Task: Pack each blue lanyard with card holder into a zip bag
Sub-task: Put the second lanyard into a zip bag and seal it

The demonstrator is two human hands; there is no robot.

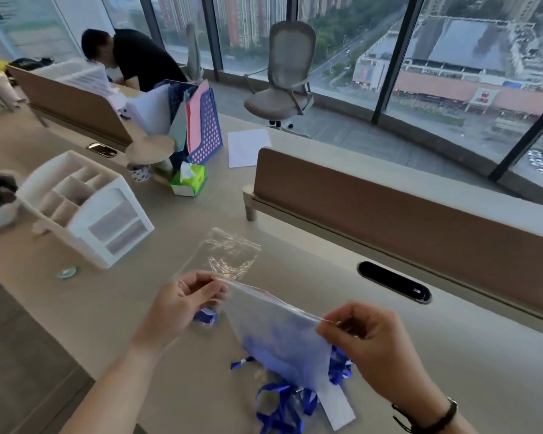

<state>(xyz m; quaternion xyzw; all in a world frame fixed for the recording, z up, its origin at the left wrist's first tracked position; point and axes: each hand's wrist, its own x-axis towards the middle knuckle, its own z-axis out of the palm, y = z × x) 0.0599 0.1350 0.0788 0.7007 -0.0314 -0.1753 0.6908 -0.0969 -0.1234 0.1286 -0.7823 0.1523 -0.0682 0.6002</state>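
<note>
I hold a clear zip bag by its top edge above the desk. My left hand pinches the left end of the zip strip and my right hand pinches the right end. Blue lanyard ribbon shows through the bag's plastic; whether it is inside or behind the bag I cannot tell. More blue lanyards lie tangled on the desk under the bag, with a white card holder among them. Another clear zip bag lies flat on the desk just beyond my left hand.
A white desk organiser stands at the left. A green tissue box and a blue file rack sit further back. A brown desk divider runs along the right. A cable port is near my right hand. A person bends over the far desk.
</note>
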